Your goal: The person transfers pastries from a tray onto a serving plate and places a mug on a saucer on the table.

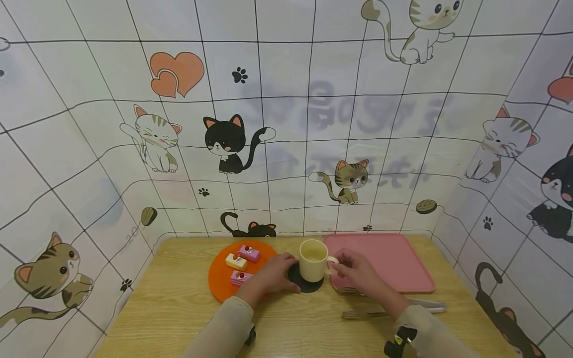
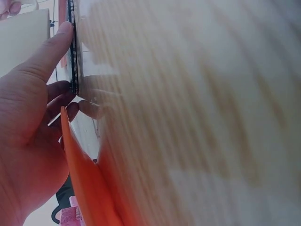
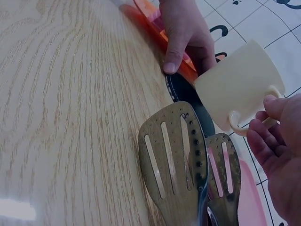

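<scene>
A cream mug is upright over a round black coaster, its base right at the coaster's top. My right hand pinches the mug's handle between thumb and fingers, on the mug's right side. At the coaster's left edge, my left hand grips the rim, the thumb at the near side and the fingers at the far side. In the left wrist view, the left thumb lies along the coaster's thin edge, and the orange plate's rim passes close by the fingers.
An orange plate with several small toy cakes lies to the left, partly under the left forearm. A pink tray stands at the back right. Metal tongs with slotted ends lie beneath the right forearm. A cat-print sheet surrounds the wooden table.
</scene>
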Demonstrator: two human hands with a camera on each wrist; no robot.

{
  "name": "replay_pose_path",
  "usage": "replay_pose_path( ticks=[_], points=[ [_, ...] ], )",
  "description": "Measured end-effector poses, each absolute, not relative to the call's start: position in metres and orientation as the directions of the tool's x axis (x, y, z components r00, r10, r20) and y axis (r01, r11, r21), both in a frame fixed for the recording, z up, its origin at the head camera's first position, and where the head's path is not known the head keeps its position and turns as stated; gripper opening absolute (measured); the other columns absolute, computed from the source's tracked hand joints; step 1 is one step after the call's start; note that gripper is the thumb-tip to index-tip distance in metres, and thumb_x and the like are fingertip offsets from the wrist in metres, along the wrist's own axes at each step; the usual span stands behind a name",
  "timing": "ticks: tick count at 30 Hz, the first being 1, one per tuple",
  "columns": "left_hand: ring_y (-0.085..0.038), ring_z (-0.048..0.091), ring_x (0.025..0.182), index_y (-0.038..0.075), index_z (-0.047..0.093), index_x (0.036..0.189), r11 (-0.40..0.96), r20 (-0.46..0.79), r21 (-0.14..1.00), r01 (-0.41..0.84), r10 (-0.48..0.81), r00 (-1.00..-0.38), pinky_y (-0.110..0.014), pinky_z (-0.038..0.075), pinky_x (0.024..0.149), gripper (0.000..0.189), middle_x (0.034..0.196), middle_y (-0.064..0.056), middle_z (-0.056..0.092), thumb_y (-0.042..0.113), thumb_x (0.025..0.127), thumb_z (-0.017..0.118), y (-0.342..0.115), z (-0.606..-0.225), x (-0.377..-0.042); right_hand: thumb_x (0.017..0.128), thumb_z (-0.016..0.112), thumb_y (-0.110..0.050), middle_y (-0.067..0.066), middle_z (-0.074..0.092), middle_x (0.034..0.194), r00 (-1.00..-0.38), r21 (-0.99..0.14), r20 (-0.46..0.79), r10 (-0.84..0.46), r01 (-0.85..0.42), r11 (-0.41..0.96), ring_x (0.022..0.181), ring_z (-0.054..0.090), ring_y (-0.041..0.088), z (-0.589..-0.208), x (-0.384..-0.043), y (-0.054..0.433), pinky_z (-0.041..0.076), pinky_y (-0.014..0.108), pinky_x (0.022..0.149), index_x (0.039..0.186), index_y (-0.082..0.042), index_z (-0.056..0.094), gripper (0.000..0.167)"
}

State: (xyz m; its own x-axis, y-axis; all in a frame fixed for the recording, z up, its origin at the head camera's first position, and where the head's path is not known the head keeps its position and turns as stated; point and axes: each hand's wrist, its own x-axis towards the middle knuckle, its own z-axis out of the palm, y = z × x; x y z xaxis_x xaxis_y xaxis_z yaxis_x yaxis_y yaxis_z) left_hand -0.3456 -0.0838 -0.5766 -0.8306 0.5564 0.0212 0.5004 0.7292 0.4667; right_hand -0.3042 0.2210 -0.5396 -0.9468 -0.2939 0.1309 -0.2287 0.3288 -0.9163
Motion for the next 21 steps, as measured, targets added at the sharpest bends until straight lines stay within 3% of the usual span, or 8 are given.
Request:
replay_pose_path(
  ticks=[7,21],
  points=[
    [-0.026,0.058,0.138,0.012,0.066,0.152,0.734,0.015,0.466,0.494,0.552,-0.834,-0.047,0.043,0.125,0.082,0.148,-0.004,0.063,0.05,0.086,0.096,-0.083,-0.576,-0.345,0.109,0.07,-0.007,0.024,0.073,0.105,-0.921,-0.91,0.154,-0.357,-0.273,0.313,0.085,0.067,0.023,-0.544,-0.307,0.22,0.06,0.032,0.073,0.119,0.007,0.067,0.017],
    [-0.026,0.057,0.138,0.011,0.066,0.151,0.741,0.023,0.436,0.51,0.558,-0.83,-0.045,0.042,0.126,0.083,0.149,-0.004,0.063,0.052,0.086,0.096,-0.084,-0.577,-0.347,0.108,0.071,-0.004,0.026,0.07,0.096,-0.912,-0.902,0.123,-0.39,-0.266,0.339,0.08,0.07,0.026,-0.553,-0.317,0.219,0.059,0.031,0.063,0.113,0.003,0.069,0.009]
  ],
)
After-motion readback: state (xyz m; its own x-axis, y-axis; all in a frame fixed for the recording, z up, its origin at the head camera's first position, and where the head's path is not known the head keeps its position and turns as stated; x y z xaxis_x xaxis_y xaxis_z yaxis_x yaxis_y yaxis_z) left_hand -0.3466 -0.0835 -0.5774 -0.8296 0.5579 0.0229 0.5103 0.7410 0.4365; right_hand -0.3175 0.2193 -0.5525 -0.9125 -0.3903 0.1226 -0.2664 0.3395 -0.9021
